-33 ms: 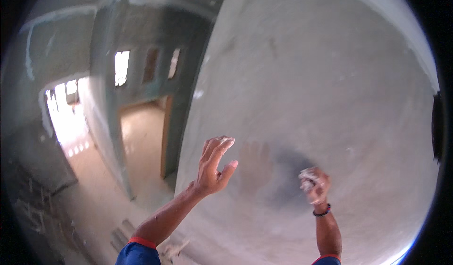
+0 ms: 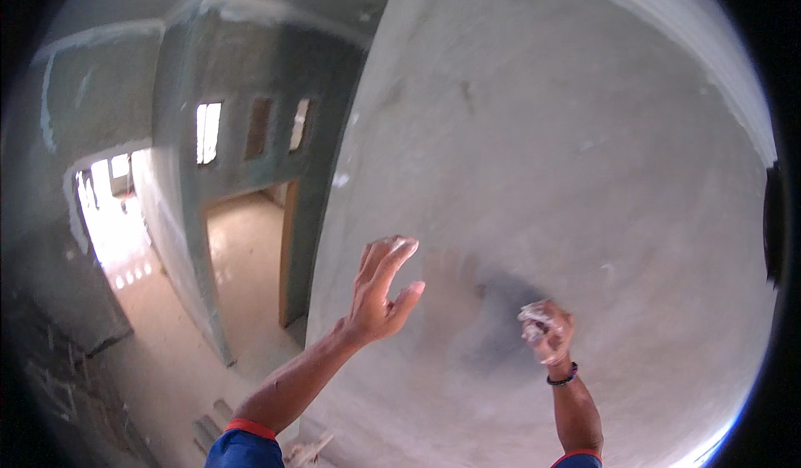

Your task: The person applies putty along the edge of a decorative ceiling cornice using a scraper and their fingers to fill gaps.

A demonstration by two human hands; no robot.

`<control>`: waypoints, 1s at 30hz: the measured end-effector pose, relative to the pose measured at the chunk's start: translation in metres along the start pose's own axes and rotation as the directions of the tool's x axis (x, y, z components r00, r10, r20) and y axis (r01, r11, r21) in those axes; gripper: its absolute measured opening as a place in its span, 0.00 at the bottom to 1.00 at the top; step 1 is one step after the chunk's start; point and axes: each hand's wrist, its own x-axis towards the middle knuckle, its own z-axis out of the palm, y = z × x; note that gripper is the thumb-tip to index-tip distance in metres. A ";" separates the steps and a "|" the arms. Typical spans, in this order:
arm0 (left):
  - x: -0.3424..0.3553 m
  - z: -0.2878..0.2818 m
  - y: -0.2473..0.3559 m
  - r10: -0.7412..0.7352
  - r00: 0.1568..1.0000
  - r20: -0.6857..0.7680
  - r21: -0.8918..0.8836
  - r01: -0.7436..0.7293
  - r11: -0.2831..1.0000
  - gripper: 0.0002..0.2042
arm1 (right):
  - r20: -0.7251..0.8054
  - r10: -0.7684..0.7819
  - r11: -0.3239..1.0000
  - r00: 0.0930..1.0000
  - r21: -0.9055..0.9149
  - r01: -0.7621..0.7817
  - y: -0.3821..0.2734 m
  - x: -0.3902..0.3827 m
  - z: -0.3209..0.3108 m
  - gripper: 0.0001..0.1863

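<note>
In front of a grey plastered wall (image 2: 534, 134), my left hand (image 2: 380, 289) is raised with nothing in it. Its fingers are bent a little, the thumb stands apart, and the fingertips carry whitish paste. To the right, my right hand (image 2: 551, 330) is closed, its curled fingers coated in white paste. Whatever may be inside the fingers is hidden under the smears. A dark bracelet (image 2: 562, 374) circles that wrist. A dark grey patch (image 2: 501, 301), part shadow or damp, lies on the wall beside the right hand. Whether either hand touches the wall, I cannot tell.
On the left, past the wall's edge, a doorway (image 2: 288, 251) with a wooden frame opens in a dark green-grey wall (image 2: 234, 59). Small window openings (image 2: 209, 133) sit above it. A bright opening (image 2: 113, 209) is farther left. Wood pieces (image 2: 309, 450) lie low down near my left sleeve.
The view has shifted slightly, so the doorway and windows sit a little lower and farther left. My right hand shows slightly farther left; my left hand keeps nearly the same pose.
</note>
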 end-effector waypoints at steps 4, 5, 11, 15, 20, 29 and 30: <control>0.079 0.032 0.008 0.185 0.982 -0.024 -0.035 -0.186 0.982 0.25 | -0.022 0.038 0.997 0.999 0.069 -0.037 -0.012 -0.011 -0.007 0.13; 0.098 0.036 0.010 0.245 0.969 -0.029 -0.025 -0.245 0.969 0.26 | -0.019 0.043 0.999 0.999 0.033 -0.042 -0.026 -0.006 -0.008 0.14; 0.146 0.075 -0.025 0.326 0.939 -0.114 -0.026 -0.330 0.943 0.29 | -0.035 0.141 0.990 0.989 -0.016 -0.141 -0.028 -0.007 -0.006 0.14; 0.134 0.090 -0.056 0.345 0.932 -0.115 0.018 -0.345 0.938 0.29 | -0.047 0.311 0.948 0.949 0.085 -0.307 -0.035 -0.007 -0.004 0.15; 0.127 0.088 -0.053 0.370 0.924 -0.096 0.017 -0.370 0.929 0.28 | -0.212 0.409 0.881 0.888 0.345 -0.324 -0.057 0.059 -0.025 0.18; 0.128 0.079 -0.059 0.322 0.946 -0.021 -0.018 -0.323 0.946 0.24 | 0.026 -0.294 0.322 0.955 -0.938 0.125 -0.087 0.438 0.012 0.32; 0.129 0.080 -0.055 0.325 0.946 -0.021 -0.038 -0.325 0.945 0.24 | 0.025 -0.245 0.228 0.969 -0.970 0.083 -0.098 0.473 0.026 0.33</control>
